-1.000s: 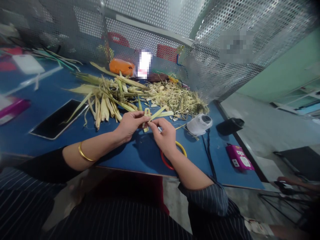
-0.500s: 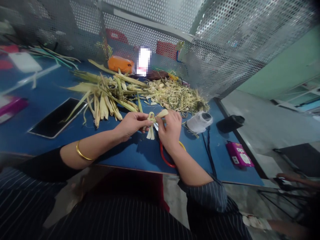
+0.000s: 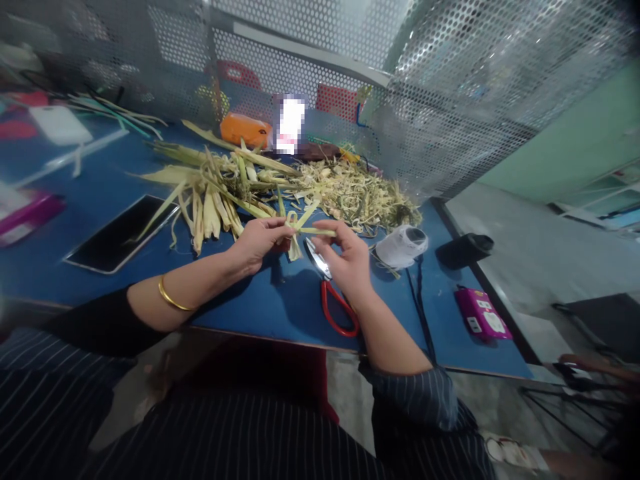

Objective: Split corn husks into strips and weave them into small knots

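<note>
Between thumb and fingers, my left hand (image 3: 263,243) pinches a looped, folded piece of corn husk (image 3: 295,248) whose short ends hang downward. My right hand (image 3: 347,259) is just to the right, its thumb and fingers closed around the end of a narrow husk strip (image 3: 316,231) that runs out of the folded piece. Another strip sticks up from the knot. Below my right hand, scissors with red handles (image 3: 340,313) lie on the blue table (image 3: 270,313); their blades show partly under the hand.
Corn husks (image 3: 210,207) lie left of centre beside a dark tablet (image 3: 123,233). Shredded husk (image 3: 360,190) is heaped at the back. A white roll (image 3: 404,245), a black cylinder (image 3: 465,250) and a purple packet (image 3: 483,313) sit to the right. A perforated metal screen (image 3: 310,57) borders the back.
My right hand has drawn slightly back and lower, pulling a husk strip out straight. A second strip now points upward. More of the scissors shows.
</note>
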`<state>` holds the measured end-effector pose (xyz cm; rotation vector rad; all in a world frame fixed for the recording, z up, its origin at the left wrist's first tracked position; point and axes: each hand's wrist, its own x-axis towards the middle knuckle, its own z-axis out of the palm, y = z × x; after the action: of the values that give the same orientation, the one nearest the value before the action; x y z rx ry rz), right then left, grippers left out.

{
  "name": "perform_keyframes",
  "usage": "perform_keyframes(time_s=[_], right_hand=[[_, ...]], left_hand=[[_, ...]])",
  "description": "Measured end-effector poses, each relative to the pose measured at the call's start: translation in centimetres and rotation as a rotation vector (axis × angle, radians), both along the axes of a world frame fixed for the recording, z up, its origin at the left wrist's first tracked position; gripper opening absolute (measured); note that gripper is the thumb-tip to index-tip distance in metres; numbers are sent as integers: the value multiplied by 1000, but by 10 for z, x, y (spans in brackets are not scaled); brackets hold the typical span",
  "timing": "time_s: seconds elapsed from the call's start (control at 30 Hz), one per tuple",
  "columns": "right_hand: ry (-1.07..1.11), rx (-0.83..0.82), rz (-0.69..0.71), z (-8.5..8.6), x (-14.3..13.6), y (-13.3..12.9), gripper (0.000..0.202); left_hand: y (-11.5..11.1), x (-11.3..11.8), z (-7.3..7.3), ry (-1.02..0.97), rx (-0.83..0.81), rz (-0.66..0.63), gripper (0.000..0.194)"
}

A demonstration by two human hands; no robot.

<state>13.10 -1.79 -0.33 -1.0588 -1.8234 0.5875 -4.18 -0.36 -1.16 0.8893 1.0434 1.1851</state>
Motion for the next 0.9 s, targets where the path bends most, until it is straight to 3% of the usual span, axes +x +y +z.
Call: perform_keyframes(time_s=[0.07,0.17,0.23,0.33,0.43,0.7,0.9], right_hand=[[94,-43,76,1,1,1,17],[181,-27,14,-2,1,5,12],[266,-25,-21,-3,-1,7,12],[356,-148,46,-3,-6,7,13],[370,-235,54,-4,-9,5,9],[219,-226,-50,-8,-3,7,12],[132,-319,-70,-10,-4,7,11]], left_hand=[[1,-1,0,0,-25,-8,15],[-2,1,-1,28,-47,-75,18],[-5,3,-2,63,-5,-148,20],[-7,4,-3,117,83,-206,21],[-6,4,-3,150,92,-146,26],[-4,5,-5,214,169,-17,22],[-6,5,-5,357,271,-14,18]])
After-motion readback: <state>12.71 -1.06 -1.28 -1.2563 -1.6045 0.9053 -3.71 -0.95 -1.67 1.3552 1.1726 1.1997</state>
